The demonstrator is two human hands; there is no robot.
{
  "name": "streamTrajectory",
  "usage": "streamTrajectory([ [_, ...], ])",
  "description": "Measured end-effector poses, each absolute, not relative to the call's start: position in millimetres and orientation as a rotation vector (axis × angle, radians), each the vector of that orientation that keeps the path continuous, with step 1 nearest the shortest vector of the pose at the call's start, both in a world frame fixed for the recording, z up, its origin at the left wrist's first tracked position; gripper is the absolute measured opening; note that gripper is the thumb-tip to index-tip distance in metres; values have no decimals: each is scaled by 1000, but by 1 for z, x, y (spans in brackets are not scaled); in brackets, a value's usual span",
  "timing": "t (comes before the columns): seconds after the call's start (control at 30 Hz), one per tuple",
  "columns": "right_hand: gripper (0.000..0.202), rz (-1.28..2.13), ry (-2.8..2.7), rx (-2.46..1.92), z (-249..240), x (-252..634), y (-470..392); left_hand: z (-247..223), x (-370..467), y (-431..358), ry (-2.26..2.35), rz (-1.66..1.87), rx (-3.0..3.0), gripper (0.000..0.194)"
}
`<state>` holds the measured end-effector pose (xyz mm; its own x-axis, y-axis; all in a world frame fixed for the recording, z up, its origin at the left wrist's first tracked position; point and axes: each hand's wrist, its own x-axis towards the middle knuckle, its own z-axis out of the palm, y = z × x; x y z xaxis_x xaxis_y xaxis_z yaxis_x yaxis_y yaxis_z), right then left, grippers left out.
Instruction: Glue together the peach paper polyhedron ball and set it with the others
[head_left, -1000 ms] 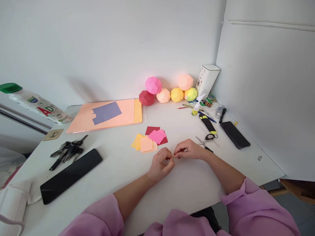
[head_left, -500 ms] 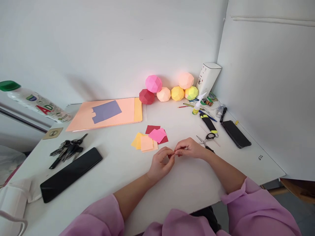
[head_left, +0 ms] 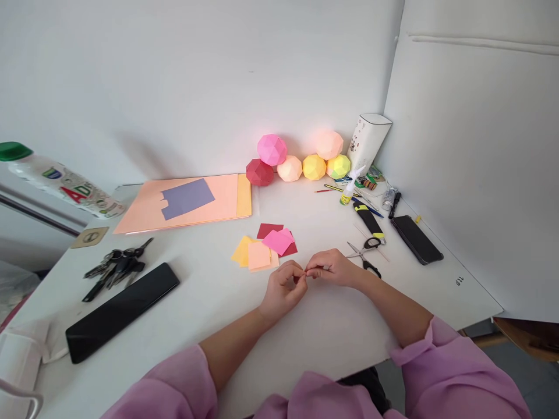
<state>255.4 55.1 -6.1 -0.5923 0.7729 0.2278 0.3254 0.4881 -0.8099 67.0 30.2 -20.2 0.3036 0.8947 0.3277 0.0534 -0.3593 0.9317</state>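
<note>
My left hand [head_left: 283, 293] is closed in a pinch over the white table [head_left: 336, 326], just in front of a pile of small paper pieces. My right hand [head_left: 334, 269] pinches too, its fingertips meeting those of my left hand. A tiny reddish bit shows between the fingertips, too small to make out. The pile holds yellow, peach [head_left: 259, 255], pink [head_left: 278, 240] and dark red [head_left: 269, 230] pieces. Beyond my right hand lie open scissors [head_left: 364, 254] with black handles.
Faceted paper balls [head_left: 271, 150] line the back wall. Glue [head_left: 347, 192], a cutter [head_left: 369, 220] and a phone [head_left: 417, 240] lie right. Left are large peach sheets [head_left: 227, 195], keys [head_left: 120, 265], a long black object [head_left: 122, 311] and a bottle [head_left: 65, 183].
My right hand has shifted slightly left and down, uncovering more of the scissors. Both hands stay pinched together at the fingertips. The whole view has moved a little.
</note>
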Motion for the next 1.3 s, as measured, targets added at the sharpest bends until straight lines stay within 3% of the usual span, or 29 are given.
streamTrajectory([
  [0.53,35,1463,-2036,-1033,1,260,56,-23,67,28,866,1170,1714,12],
  [1.3,42,729,-2280,-895,-7,258,55,-25,66,32,877,1075,1564,12],
])
